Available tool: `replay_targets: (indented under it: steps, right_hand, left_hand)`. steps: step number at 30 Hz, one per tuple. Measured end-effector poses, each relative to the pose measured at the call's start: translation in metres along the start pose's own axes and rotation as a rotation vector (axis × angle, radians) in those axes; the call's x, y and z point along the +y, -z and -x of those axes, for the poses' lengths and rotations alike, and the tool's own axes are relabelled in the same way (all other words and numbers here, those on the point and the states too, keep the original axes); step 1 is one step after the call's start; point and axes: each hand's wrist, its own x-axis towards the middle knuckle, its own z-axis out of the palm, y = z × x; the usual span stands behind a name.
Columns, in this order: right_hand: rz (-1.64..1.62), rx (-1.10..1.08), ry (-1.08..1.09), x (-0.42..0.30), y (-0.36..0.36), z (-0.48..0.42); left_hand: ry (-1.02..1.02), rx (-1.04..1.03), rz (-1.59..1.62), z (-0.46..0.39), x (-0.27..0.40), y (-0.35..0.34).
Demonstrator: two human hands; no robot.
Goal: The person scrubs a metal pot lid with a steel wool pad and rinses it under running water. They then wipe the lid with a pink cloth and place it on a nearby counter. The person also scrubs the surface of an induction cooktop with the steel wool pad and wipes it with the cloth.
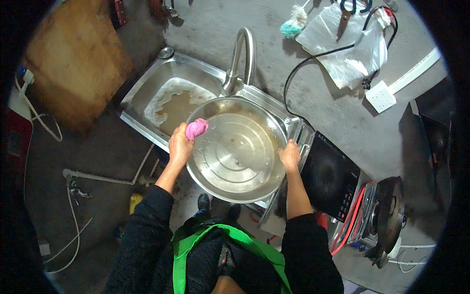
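A large round stainless steel basin (pixel 235 158) covers the right part of the sink unit and overlaps its bowl. Its inside is wet and seems to hold some clear water. At the basin's left rim, my left hand (pixel 180 143) clasps a bunched pink cloth (pixel 197 129); whether it also grips the rim is hard to see. My right hand (pixel 290 154) grips the right rim. Behind the basin rises a curved metal faucet (pixel 249 55). Cloudy, foamy water (pixel 178 110) lies in the stainless steel sink (pixel 141 96) to the left.
An induction cooktop (pixel 329 172) adjoins the sink on the right, with a dark wok (pixel 391 213) beyond it. A black cable (pixel 288 86) runs behind the faucet. Scissors (pixel 344 22) and plastic bags (pixel 341 55) hang on the wall. A stained board (pixel 79 62) stands left.
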Motion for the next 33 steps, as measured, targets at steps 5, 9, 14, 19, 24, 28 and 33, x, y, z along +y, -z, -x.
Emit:
replay_targets:
  steps: [5,9,14,19,24,28,33]
  right_hand:
    - [-0.294,-0.114,0.049,0.034,0.008,0.001]
    - [-0.357,-0.327,0.118,0.064,0.077,-0.001]
    - [-0.058,-0.599,0.165,0.045,0.174,-0.044]
    - [0.255,-0.652,0.110,-0.015,0.238,-0.093]
    - [0.565,-0.588,0.215,-0.098,0.281,-0.110]
    - [0.842,-0.582,0.229,-0.162,0.289,-0.105]
    - [0.924,-0.418,0.083,-0.193,0.280,-0.099]
  left_hand:
    - [0.061,-0.087,0.094,-0.014,0.001,0.013]
    - [0.125,-0.273,0.346,-0.013,-0.006,0.014]
    - [0.402,-0.534,0.778,0.003,0.001,0.020]
    - [0.671,-0.810,1.084,0.037,-0.012,-0.004]
    - [0.515,-1.079,1.150,0.079,-0.014,-0.027]
    - [0.225,-1.175,1.346,0.096,0.008,-0.025]
    - [0.088,-1.132,1.429,0.086,0.061,0.017]
